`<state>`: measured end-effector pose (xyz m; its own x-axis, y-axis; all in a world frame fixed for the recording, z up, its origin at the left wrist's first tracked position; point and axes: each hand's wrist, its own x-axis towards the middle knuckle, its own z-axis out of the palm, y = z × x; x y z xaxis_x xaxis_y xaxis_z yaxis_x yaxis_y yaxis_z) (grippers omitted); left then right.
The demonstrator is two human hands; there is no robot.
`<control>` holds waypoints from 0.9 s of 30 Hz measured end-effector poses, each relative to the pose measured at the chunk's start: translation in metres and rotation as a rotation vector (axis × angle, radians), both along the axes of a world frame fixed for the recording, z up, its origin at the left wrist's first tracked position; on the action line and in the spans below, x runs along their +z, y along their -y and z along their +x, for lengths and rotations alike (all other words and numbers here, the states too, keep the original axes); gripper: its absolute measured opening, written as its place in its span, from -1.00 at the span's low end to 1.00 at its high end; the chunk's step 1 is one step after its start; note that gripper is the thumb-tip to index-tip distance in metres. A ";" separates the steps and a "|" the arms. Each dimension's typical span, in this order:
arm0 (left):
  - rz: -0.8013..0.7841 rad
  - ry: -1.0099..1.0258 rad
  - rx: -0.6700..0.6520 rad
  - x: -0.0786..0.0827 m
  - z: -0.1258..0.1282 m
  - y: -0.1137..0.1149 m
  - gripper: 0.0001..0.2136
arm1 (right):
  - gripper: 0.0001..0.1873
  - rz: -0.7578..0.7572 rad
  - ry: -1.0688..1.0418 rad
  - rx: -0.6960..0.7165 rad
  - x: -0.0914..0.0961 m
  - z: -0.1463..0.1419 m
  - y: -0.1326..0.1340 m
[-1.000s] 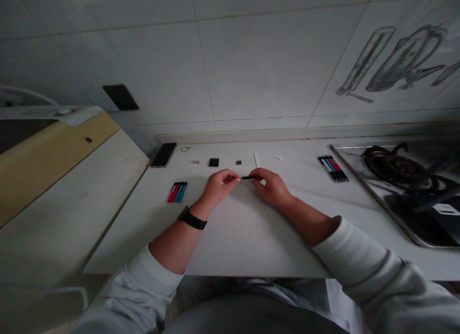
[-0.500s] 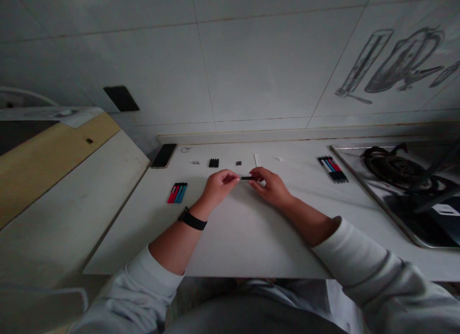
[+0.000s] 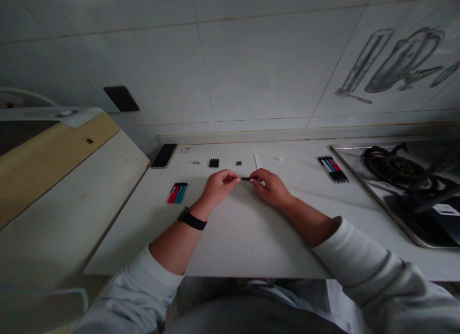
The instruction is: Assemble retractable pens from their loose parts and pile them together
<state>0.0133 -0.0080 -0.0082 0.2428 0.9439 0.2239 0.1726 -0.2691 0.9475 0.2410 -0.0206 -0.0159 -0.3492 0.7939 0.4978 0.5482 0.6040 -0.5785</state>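
Observation:
My left hand and my right hand meet over the middle of the white counter. Both pinch a short black pen part, one hand at each end, held level just above the surface. A black watch sits on my left wrist. To the left lie red and blue pen barrels side by side. Black small parts and a tiny dark piece lie behind my hands. A white stick lies just behind my right hand.
A group of finished pens lies at the right, beside a gas stove. A dark phone rests at the counter's back left corner, with tiny springs near it. A wooden board lies far left. A tiled wall rises behind.
My right hand has slid slightly left along the black part, so less of it shows between my fingers. My left hand has stayed still.

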 end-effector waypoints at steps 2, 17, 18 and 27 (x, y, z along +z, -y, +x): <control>-0.002 0.000 -0.002 -0.001 0.000 0.000 -0.82 | -0.85 -0.008 -0.010 -0.004 0.000 0.000 0.000; 0.007 -0.027 -0.010 0.001 -0.001 0.001 -0.83 | -0.90 0.024 -0.002 0.002 0.000 0.001 -0.002; 0.007 -0.024 -0.013 0.001 -0.001 0.001 -0.83 | -0.88 0.015 0.000 0.000 0.000 0.001 -0.002; -0.004 -0.016 -0.010 0.002 -0.001 0.001 -0.84 | -0.87 0.024 -0.014 0.019 0.002 0.002 -0.002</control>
